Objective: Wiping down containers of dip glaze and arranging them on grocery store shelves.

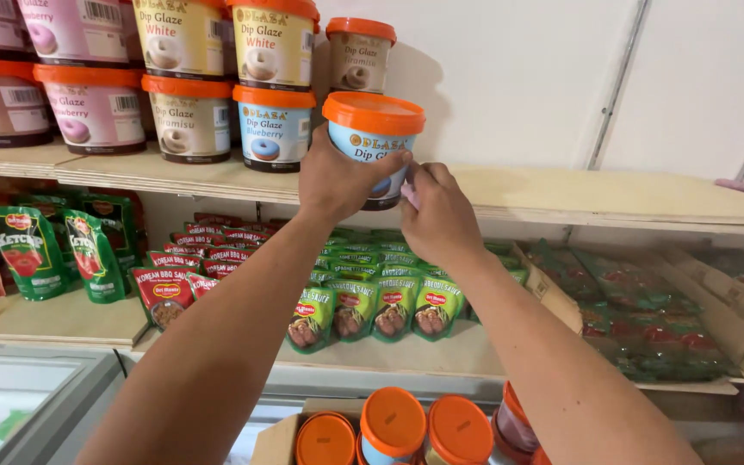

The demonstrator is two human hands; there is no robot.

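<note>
**Blue tub held at the upper shelf**

The left hand (pixel 335 179) wraps its fingers around a blue tub with an orange lid (pixel 373 138), holding it at the front edge of the wooden upper shelf (pixel 561 194), right of the stacked tubs (pixel 191 95). The right hand (pixel 437 213) touches the tub's lower side, fingers curled, pinching something small and pale. More orange-lidded tubs sit in a cardboard box (pixel 279 441) below.

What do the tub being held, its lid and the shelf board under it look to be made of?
Tub: likely plastic under a glossy printed label. Lid: smooth orange plastic, by its moulded rim and even sheen. Shelf board: pale bare wood or plywood, matt with faint grain.
</note>
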